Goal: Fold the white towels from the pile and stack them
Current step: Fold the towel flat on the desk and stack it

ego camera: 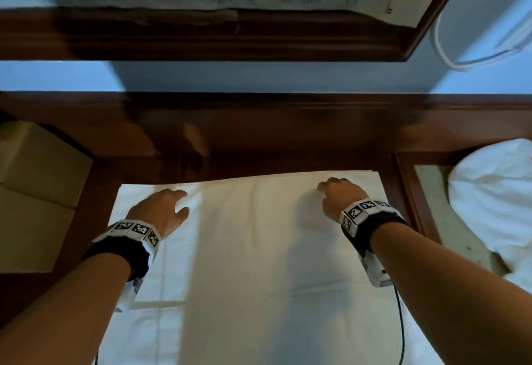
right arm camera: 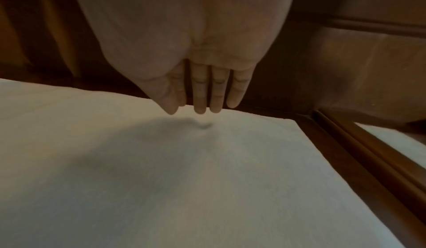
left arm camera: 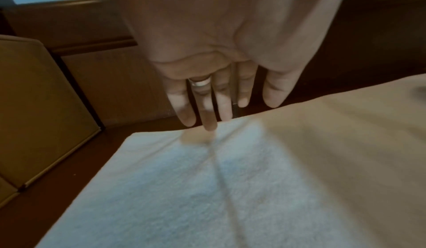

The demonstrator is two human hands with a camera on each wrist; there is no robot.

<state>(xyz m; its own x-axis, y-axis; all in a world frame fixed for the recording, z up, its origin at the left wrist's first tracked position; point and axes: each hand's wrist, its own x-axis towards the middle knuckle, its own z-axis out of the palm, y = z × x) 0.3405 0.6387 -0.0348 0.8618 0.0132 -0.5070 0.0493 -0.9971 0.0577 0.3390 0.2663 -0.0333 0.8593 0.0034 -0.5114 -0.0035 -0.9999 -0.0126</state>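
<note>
On the left of the dark wooden counter (ego camera: 259, 140) stands a cardboard box (ego camera: 34, 192), apart from the work. Next comes the left hand (ego camera: 164, 209), hovering over the far left corner of the white towel (ego camera: 244, 249); its fingers (left arm camera: 208, 113) hang straight and slightly spread, holding nothing, the tips just above or barely touching the cloth, which of the two cannot be told. The towel lies flat across the middle of the counter, its far edge straight and showing layered edges at the far right corner, so it looks already doubled at least once; a narrower fold edge also shows near the left forearm. Its surface is smooth with only faint creases. Over the far right corner is the right hand (ego camera: 339, 197), its fingers (right arm camera: 200, 95) straight, close together and empty. At the far right the pile of towels (ego camera: 495, 197) sits rumpled and unfolded. By this look the task is at an early stage: one towel is part-folded, no finished stack is in view, and the pile is yet to be worked through.
</note>
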